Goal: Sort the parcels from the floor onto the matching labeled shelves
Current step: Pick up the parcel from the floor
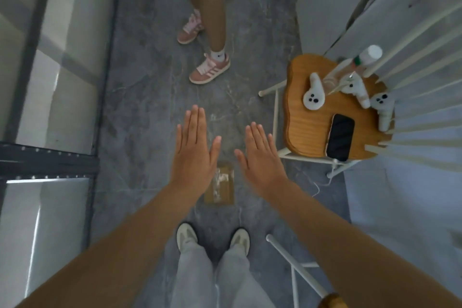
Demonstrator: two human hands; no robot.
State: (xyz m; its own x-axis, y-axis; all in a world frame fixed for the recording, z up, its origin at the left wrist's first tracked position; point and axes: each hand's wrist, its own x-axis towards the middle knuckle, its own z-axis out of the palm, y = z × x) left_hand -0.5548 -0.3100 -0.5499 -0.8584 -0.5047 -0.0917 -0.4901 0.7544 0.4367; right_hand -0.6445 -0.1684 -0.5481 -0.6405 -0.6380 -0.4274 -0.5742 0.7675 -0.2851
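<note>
**Two flat, empty hands hovering over a small parcel on the floor**

Nearest the camera, at six o'clock, the wearer's legs in pale grey trousers (220, 280) are standing straight down, ending in a pair of off-white trainers (213, 239) planted on the dark grey marbled stone floor (140, 112). Two bare forearms are reaching forward from the lower corners.

Just beyond the toes, near the centre, a small flat brown cardboard parcel (221, 186) with clear tape and a pale label is lying on the floor. It is sitting between the two wrists, partly hidden by them.

The left hand (193, 150) is stretching out palm down at about eleven o'clock from the parcel, fingers straight and together, thumb spread, gripping nothing. The right hand (261, 154) is mirroring it at about one o'clock, equally flat and wide, also carrying nothing. Neither hand is touching the parcel.

At nine o'clock, a dark metal shelving frame with pale shelf boards (47, 160) is running along the left edge; any labels are too blurred to read.

At three o'clock, a white-legged wooden chair with a honey-coloured seat (307, 130) is holding a black smartphone (340, 140), white handheld controllers (313, 95) and a clear plastic bottle with a white cap (367, 56).

Farthest off, at twelve o'clock, a second person's legs in brown leggings (212, 7) and pink trainers (209, 70) are standing on the floor.
</note>
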